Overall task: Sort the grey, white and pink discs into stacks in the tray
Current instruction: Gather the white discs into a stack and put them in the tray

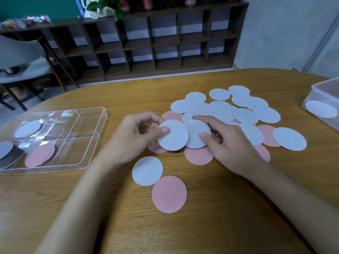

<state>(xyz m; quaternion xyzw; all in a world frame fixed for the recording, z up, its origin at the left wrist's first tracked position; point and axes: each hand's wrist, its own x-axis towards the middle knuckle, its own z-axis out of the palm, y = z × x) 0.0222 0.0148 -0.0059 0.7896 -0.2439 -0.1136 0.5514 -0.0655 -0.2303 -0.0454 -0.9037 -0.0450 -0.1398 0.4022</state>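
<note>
Head view: The left hand (139,132) pinches a white disc (173,135) between thumb and curled fingers, just above the wooden table (220,208). The right hand (227,143) holds a second white disc (197,133), thumb on its face, index finger extended along its far edge. Both discs overlap. Behind them lies the loose pile (238,110) of white and pink discs. The clear divided tray (91,114), at left, contains a grey stack (7,153), pink discs (39,155) and one white disc.

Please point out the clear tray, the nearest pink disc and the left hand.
clear tray (73,148), head view, bare near-right compartment.
nearest pink disc (169,194), head view, centre.
left hand (134,137), head view, middle.
</note>
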